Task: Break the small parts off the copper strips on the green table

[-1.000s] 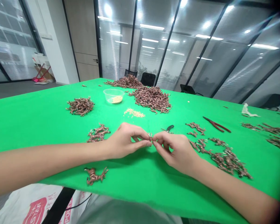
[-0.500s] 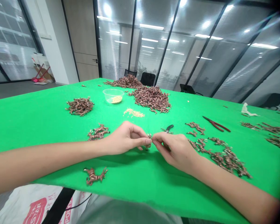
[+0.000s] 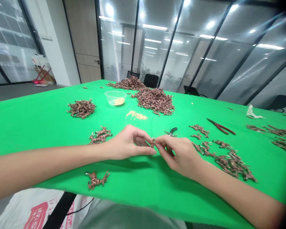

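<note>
A small brown animal figurine [image 3: 153, 142], seemingly with thin legs or antlers, is pinched at the fingertips of my right hand [image 3: 180, 154]. My left hand [image 3: 130, 144] curves beside it from the left. Its index fingertip is at the figurine, while the thumb is lowered and apart from the fingers. My right fingers partly cover the figurine, so its details are hidden. Just behind my right hand lie dark-handled pliers [image 3: 173, 131]. Several like figurines [image 3: 101, 135] rest beyond my left wrist, and a few more [image 3: 97, 180] are nearer the table's front edge.
The green-covered table [image 3: 50, 127] bears large figurine piles [image 3: 156, 101], a smaller heap [image 3: 82, 109], and scattered figurines [image 3: 232, 160] by my right forearm. A clear plastic bowl [image 3: 115, 98] holds tiny yellowish pieces; more pieces [image 3: 137, 115] lie loose. Red-handled pliers [image 3: 221, 127] lie at right.
My left thumb has come off the figurine and lowered, widening the gap to the fingers. The figurine has turned slightly in my right fingertips.
</note>
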Tool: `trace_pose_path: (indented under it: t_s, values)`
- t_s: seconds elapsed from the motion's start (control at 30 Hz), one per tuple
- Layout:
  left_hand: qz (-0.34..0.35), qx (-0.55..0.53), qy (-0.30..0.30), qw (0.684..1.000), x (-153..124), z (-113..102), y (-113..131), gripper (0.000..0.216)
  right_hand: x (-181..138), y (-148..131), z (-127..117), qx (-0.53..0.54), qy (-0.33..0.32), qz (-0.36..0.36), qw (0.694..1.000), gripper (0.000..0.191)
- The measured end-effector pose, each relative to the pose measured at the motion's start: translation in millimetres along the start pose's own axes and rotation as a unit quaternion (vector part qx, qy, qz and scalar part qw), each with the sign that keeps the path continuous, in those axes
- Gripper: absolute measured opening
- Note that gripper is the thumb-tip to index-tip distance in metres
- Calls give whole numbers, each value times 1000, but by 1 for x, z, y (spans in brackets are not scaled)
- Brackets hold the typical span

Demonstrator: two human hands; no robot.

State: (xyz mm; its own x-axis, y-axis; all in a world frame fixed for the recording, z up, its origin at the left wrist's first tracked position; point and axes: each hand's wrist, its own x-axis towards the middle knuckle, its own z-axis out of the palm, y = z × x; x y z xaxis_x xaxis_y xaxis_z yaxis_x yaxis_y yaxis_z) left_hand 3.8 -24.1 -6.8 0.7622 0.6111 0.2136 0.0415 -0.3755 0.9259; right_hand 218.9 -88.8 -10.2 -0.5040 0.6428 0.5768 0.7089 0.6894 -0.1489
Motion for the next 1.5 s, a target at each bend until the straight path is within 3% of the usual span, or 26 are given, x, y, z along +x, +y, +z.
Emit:
trace_pose_path:
  t_s: [0.17,0.3,0.43,0.53,0.67,0.73,0.77,0.83,0.93,1.0,1.07,1.13,1.23,1.5]
  values:
    - [45,67,25,996,-2,1,1,27,4,-7,-2,119,-13,89,989,11]
    - [142,164,42,975,-4,1,-5,25,6,-10,-3,272,-69,217,935,14]
    - [243,248,64,936,-2,1,-14,21,8,-10,-4,352,-80,277,890,14]
    - [289,285,76,911,-2,2,-19,20,10,-9,-6,422,-112,339,833,20]
    - [317,316,78,891,-3,4,-22,16,10,-6,-8,536,-159,409,721,27]
    - [324,320,79,887,-3,4,-21,15,10,-5,-7,563,-170,424,688,29]
    - [325,318,80,887,-3,5,-21,16,10,-5,-7,561,-170,424,690,30]
    - [314,309,89,893,-3,4,-19,17,10,-5,-6,523,-155,408,732,31]
    - [261,289,101,916,-2,3,-15,18,8,-4,-3,382,-98,335,856,27]
    - [217,278,99,930,-2,2,-12,19,6,-2,-2,238,-52,234,941,20]
    - [186,270,91,940,-2,1,-9,19,3,0,-1,108,-16,125,986,15]
    - [171,263,88,945,-3,1,-7,20,1,2,1,32,2,53,998,13]
    - [164,258,84,948,-3,1,-7,22,-1,3,2,-18,12,4,1000,13]
    - [186,258,72,945,-3,2,-9,25,-2,4,3,-49,4,-37,998,11]
